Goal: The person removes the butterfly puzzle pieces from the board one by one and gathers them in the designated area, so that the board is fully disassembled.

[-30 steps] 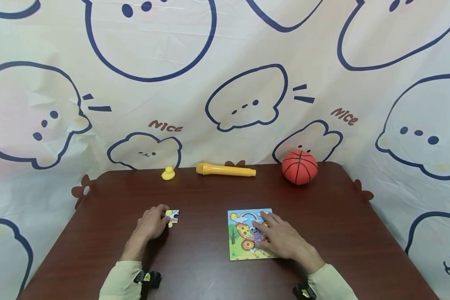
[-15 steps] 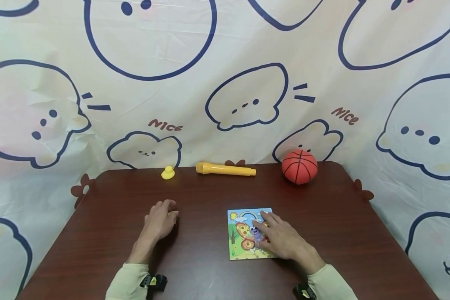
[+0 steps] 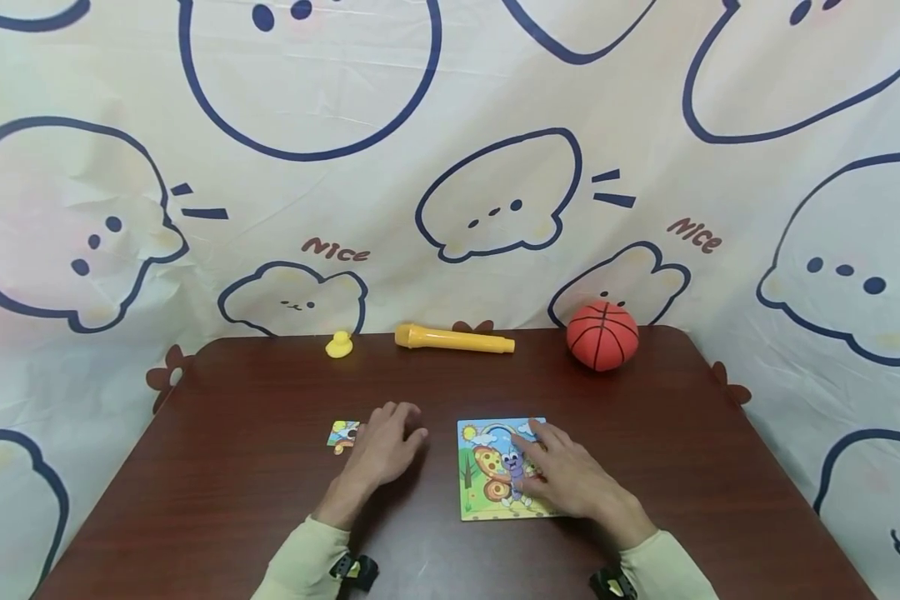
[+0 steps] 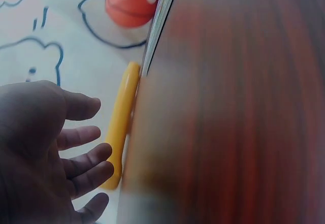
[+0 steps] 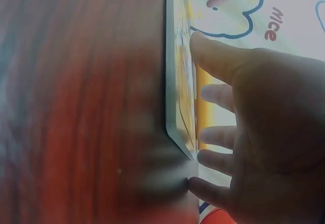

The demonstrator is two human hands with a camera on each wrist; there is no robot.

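A small jigsaw piece (image 3: pixel 339 435) with a rounded tab lies on the left half of the table, partly overlapped by my left hand (image 3: pixel 381 446). In the left wrist view that hand (image 4: pixel 38 153) has its fingers loosely extended, with nothing in its palm. A square picture puzzle (image 3: pixel 474 500) with a butterfly, sun and rainbow lies flat near the middle. My right hand (image 3: pixel 576 477) rests over its right side with spread fingers. The right wrist view has the puzzle's edge (image 5: pixel 171 97) beside the thumb and fingers of the right hand (image 5: pixel 274 127).
Along the back edge of the brown table (image 3: pixel 270 383) sit a yellow rubber duck (image 3: pixel 339 345), a yellow toy microphone (image 3: pixel 453 339) and a small red basketball (image 3: pixel 602 336). A cartoon-printed cloth (image 3: pixel 390 292) hangs behind and at both sides.
My left hand has passed over the jigsaw piece and moved right, toward the puzzle, leaving the piece on the table. The right hand stays on the puzzle.
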